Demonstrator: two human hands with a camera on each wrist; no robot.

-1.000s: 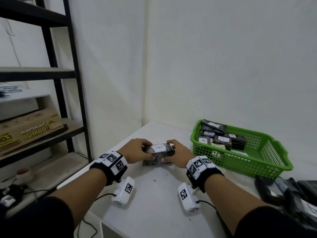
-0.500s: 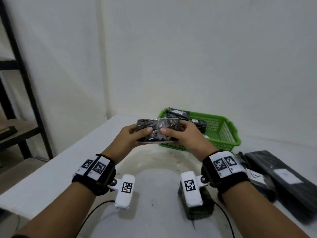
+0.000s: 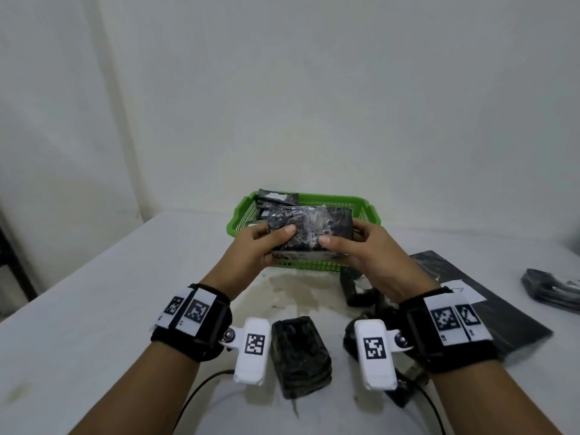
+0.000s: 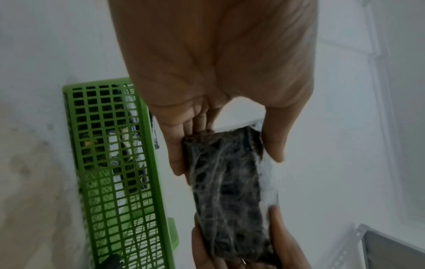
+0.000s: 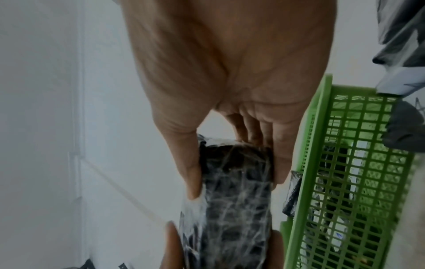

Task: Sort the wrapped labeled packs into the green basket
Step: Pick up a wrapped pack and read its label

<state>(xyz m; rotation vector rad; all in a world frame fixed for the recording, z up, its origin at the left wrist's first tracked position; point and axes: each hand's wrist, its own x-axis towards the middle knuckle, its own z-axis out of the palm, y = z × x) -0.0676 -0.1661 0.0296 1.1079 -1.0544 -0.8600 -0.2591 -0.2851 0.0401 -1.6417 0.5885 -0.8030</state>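
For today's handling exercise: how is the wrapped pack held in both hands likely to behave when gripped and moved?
The wrapped pack probably keeps its shape: it spans between the left hand and right hand without sagging. Its glossy, wrinkled film may be slippery, so an end grip seems wise. Being blocky and flat-sided, it looks unlikely to roll.

The bench (image 3: pixel 94 293) lies bare across the lower left of the head view, from the wall corner down to the near edge — open room for a hand. The basket (image 3: pixel 372 211) stands at centre against the back wall, its left half filled with packs (image 3: pixel 276 197), the right half showing bare mesh. A held pack (image 3: pixel 310 227) and both hands block the basket's near rim. Low at centre a dark pack (image 3: pixel 299 353) stands on the bench between the wrists. The lower right is crowded — a flat black bag (image 3: pixel 489 306) and a bundle (image 3: pixel 552 290) at the right edge.
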